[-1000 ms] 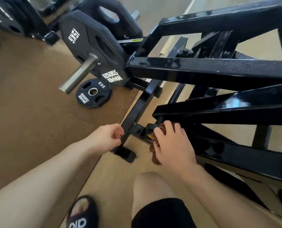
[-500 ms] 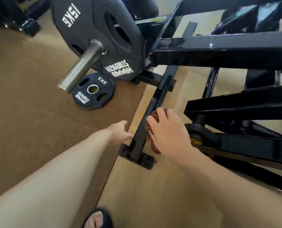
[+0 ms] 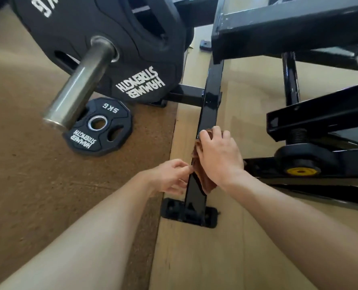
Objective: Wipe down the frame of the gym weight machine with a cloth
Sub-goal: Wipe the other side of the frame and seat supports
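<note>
Under our right hand's (image 3: 218, 156) curled fingers, the brown cloth (image 3: 205, 181) presses the glossy black steel frame bar (image 3: 210, 97). Our left hand (image 3: 169, 177) pinches the cloth's edge. Beyond our fingertips lie tan wood flooring (image 3: 194, 258) and brown rubber matting (image 3: 27, 164).

Glossy black metal frame (image 3: 210, 101), soft brown cloth (image 3: 203, 176), brushed steel bar (image 3: 79, 84)

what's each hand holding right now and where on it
The right hand holds a crumpled brown cloth by its upper part, pressing it on the black steel frame bar. The left hand pinches the cloth's left edge.
</note>
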The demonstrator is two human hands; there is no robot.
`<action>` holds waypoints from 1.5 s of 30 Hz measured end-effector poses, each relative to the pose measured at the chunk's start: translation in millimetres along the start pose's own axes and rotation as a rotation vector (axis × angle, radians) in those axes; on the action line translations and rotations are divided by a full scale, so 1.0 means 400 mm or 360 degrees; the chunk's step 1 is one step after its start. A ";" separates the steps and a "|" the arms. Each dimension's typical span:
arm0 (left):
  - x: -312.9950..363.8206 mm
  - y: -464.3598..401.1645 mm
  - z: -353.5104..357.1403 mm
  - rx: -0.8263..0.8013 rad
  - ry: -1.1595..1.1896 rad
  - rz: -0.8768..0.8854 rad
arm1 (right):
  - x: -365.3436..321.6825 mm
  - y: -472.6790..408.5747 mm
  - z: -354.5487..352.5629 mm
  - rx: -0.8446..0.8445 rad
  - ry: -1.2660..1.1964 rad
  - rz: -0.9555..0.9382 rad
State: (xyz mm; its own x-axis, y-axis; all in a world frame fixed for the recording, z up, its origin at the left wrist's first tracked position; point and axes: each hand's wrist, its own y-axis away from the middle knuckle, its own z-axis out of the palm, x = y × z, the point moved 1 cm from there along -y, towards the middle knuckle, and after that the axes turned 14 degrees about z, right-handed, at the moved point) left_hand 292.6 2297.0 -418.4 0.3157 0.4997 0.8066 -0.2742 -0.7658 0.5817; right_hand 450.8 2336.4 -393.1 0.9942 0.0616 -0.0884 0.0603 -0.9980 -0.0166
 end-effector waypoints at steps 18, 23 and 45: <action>-0.065 -0.017 -0.039 -0.0152 0.0573 -0.0091 | -0.021 0.131 0.049 0.0024 -0.0106 -0.0391; -0.082 0.026 -0.018 -0.0058 0.0782 -0.0155 | -0.068 -0.014 0.049 0.0078 -0.0016 -0.0041; -0.040 0.062 -0.005 0.0025 0.0786 -0.0133 | -0.120 0.072 0.056 -0.0025 -0.0106 0.0273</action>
State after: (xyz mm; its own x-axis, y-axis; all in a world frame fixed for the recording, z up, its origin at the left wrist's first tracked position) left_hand 279.1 2270.8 -416.6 -0.1328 0.6887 0.7128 -0.2513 -0.7190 0.6479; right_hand 403.0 2305.1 -411.5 0.9820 -0.1092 -0.1542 -0.1074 -0.9940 0.0198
